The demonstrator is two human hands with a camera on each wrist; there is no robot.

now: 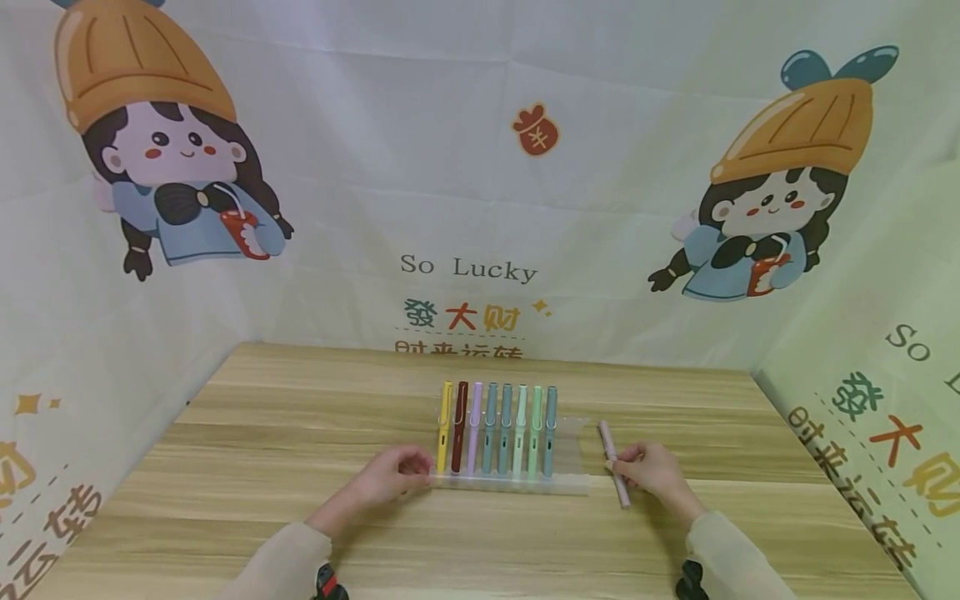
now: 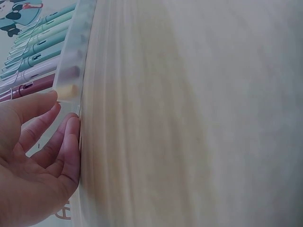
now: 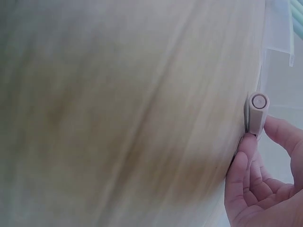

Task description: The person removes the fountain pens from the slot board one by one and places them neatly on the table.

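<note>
A clear rack (image 1: 573,485) on the table holds several capped pens side by side: yellow (image 1: 444,429), dark red (image 1: 460,429), lilac (image 1: 476,429), then blue-grey and green ones. My left hand (image 1: 393,477) rests at the rack's left end; in the left wrist view, the thumb of that hand (image 2: 40,156) touches the front lip (image 2: 75,52) by the yellow pen's end (image 2: 67,92), its fingers loosely bent. Right of the rack, my right hand (image 1: 656,475) pinches a pale pink pen (image 1: 607,442), which lies slanted. The right wrist view has the hand (image 3: 265,184) gripping this pen (image 3: 258,111) near its end.
A wood-grain table (image 1: 480,550) lies under everything, with light printed cloth (image 1: 360,167) hanging behind it and at both sides. The rack's right part (image 1: 573,446) holds no pen. Dark bands sit by both sleeves.
</note>
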